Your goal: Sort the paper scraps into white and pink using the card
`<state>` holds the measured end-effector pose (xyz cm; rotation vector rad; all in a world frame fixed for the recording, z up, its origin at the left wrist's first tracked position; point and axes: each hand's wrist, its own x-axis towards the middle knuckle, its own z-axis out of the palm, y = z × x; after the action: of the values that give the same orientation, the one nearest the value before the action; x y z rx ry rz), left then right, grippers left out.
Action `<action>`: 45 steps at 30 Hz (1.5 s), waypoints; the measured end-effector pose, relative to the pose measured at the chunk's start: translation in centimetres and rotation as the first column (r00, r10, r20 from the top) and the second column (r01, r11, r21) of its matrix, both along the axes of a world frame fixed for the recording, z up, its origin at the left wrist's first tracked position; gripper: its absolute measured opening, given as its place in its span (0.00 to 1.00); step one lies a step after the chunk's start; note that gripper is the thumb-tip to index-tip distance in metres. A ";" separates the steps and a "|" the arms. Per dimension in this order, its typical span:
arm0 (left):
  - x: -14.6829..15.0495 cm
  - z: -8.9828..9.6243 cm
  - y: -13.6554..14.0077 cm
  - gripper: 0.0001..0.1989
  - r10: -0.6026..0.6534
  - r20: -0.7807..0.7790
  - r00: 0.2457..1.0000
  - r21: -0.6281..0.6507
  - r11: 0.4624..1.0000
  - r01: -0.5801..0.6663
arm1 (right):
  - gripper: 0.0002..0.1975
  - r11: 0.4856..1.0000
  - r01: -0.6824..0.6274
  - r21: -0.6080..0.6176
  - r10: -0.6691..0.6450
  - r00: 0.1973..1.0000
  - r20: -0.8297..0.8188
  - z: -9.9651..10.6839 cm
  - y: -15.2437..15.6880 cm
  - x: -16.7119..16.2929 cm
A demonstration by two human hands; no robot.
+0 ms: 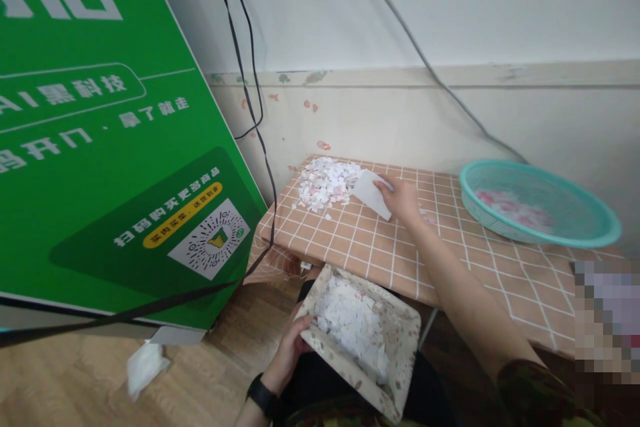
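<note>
My right hand [401, 199] is closed on a stiff white card [371, 193], its edge close to a heap of small paper scraps [327, 183] on the checked tablecloth [387, 250]. The scraps are mostly white with some pinkish pieces. Below the table's front edge, my left hand [294, 340] grips the left rim of a rectangular patterned tray [407, 347]. The tray rests tilted over my lap, and many white paper scraps [353, 320] lie inside it.
A turquoise plastic basket [540, 173] with pink and white pieces stands at the right of the table. A large green sign [100, 213] leans at the left, with a dark strap [273, 193] hanging before it. A crumpled white bag [147, 368] lies on the wooden floor.
</note>
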<state>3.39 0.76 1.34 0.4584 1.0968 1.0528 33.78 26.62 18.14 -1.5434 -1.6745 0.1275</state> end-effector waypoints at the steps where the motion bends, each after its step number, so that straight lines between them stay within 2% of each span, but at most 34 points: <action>1: 0.0 0.0 -0.1 0.20 -0.004 0.007 1.000 0.002 1.000 0.004 | 0.20 1.000 0.010 -0.005 -0.010 1.000 -0.003 -0.1 0.0 0.0; 6: -0.3 0.5 -0.1 0.23 0.011 -0.006 1.000 -0.012 1.000 -0.011 | 0.22 0.991 -0.117 -0.067 0.110 0.988 -0.104 -0.4 -0.3 -0.9; 11: -0.8 0.5 0.2 0.28 0.036 -0.006 0.999 -0.026 0.999 -0.036 | 0.20 0.994 -0.097 -0.044 0.087 0.979 -0.185 -0.9 -0.2 -1.2; 20: -1.0 1.2 0.1 0.26 0.019 0.054 0.998 -0.001 1.000 -0.019 | 0.21 0.984 -0.177 -0.019 0.173 0.976 -0.133 -1.1 -0.8 -2.4; 26: -1.0 1.3 0.2 0.21 0.015 0.057 0.998 -0.005 1.000 -0.015 | 0.18 0.969 -0.244 0.028 0.246 0.961 -0.125 -0.4 -1.4 -2.7; 31: -1.0 1.0 0.1 0.19 0.002 0.067 0.998 0.009 1.000 -0.002 | 0.18 0.973 -0.223 0.053 0.227 0.968 -0.104 0.1 -1.9 -2.8; 36: -1.1 0.6 0.2 0.18 0.002 0.062 0.998 0.005 1.000 -0.002 | 0.17 0.954 -0.300 0.014 0.299 0.945 -0.135 0.1 -2.2 -3.1; 42: -1.2 0.6 0.1 0.17 -0.001 0.067 0.998 0.007 1.000 0.000 | 0.16 0.968 -0.247 0.044 0.251 0.956 -0.151 0.1 -2.0 -2.6; 45: -1.3 0.6 0.1 0.18 -0.010 0.069 0.998 0.021 1.000 0.009 | 0.16 0.955 -0.295 0.033 0.297 0.941 -0.161 0.1 -1.9 -2.4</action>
<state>2.14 0.85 1.99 0.4400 1.0228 1.0648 31.34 24.74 18.24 -1.2295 -1.7604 0.3951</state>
